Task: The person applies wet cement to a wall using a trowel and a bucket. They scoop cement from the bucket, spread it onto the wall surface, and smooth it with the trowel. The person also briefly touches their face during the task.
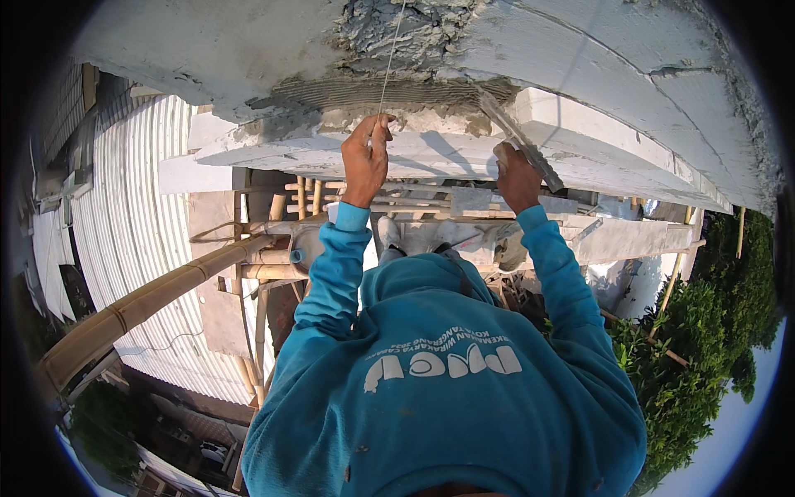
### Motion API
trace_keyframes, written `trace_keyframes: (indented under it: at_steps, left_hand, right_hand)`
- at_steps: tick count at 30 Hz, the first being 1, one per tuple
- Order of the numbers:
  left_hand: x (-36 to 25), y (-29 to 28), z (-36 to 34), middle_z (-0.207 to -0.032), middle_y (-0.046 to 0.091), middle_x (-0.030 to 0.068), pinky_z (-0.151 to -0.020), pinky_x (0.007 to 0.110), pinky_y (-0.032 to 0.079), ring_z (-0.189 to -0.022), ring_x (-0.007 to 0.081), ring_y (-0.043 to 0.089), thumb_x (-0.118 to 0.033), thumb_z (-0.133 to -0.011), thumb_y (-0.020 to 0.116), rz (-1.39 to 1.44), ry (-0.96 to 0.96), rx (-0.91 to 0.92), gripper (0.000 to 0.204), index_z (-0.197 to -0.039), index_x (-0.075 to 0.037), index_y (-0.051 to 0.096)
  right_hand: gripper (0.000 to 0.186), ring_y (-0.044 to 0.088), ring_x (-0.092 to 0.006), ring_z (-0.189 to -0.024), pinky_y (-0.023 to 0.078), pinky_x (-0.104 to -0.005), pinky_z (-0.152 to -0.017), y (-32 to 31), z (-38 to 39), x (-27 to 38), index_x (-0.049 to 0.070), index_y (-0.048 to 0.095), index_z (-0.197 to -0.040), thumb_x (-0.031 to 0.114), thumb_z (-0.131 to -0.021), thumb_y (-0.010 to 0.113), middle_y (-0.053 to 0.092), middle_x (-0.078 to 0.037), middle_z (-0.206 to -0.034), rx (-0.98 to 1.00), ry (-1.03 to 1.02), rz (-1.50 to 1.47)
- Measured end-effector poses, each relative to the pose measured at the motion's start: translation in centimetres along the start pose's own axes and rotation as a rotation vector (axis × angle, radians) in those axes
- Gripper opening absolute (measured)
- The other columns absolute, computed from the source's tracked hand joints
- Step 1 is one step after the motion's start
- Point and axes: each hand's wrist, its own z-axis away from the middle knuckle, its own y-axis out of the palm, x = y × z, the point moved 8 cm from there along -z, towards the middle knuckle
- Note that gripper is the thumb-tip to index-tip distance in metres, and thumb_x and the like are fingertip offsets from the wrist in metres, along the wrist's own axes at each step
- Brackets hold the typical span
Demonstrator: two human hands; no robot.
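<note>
Head view: looks down past your teal sweater (447,364); your 2 forearms reach up to a pale wall (563,45).
Left hand (364,166): closed, fingertips pinching a thin white string (391,62). Sits just left of the middle, in front of the white ledge (571,124).
String: runs straight up from your fingertips, crosses in front of the grey mortar, leaves at the top edge. Upper end out of view.
Right hand (520,176): closed, gripping a trowel (530,151). Finger placement on the handle partly hidden.
Trowel: tilted, its long blade seen nearly edge-on, mortar smears on it. Upper end is at the right part of the combed strip; can't tell if it touches. Lower end sticks out to the right of your hand.
Combed strip (331,93): grey mortar with parallel ridges, lying along the joint between wall and ledge, between your 2 hands and past them to the left.
Rough mortar (397,29): lumpy grey mass directly above the strip.
Ledge: dark shadow across its face between your hands.
Below: a pale shoe (387,232) and bamboo framing (310,195).
Left side: thick bamboo pole (149,306), slanting in front of a white corrugated roof (132,207).
Right side: green tree (679,398), lower down.
</note>
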Motion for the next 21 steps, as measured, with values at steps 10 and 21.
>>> trace_keyframes:
  at_steps: [10, 21]
  left_hand:
    - [-0.6, 0.3, -0.5, -0.072, 0.060, 0.0077, -0.062, 0.031, 0.044, -0.066, 0.0137, 0.052, -0.026, -0.101, 0.049, -0.087, -0.050, 0.070, 0.031, -0.095, 0.000, 0.066]
    - [-1.3, 0.5, -0.8, -0.073, 0.061, 0.0071, -0.061, 0.030, 0.042, -0.066, 0.0119, 0.050, -0.029, -0.101, 0.049, -0.124, -0.033, 0.148, 0.035, -0.094, 0.001, 0.066]
  right_hand:
    - [0.034, 0.062, -0.0415, -0.089, 0.049, -0.0461, -0.076, 6.0, 6.3, 3.1, 0.004, 0.060, -0.109, 0.029, -0.087, 0.066, 0.064, -0.020, -0.095, -0.075, 0.314, -0.714]
    - [0.044, 0.060, -0.0488, -0.082, 0.047, -0.0483, -0.068, 14.2, 3.5, 4.4, -0.002, 0.057, -0.097, 0.041, -0.089, 0.061, 0.062, -0.028, -0.085, -0.209, 0.604, -0.919]
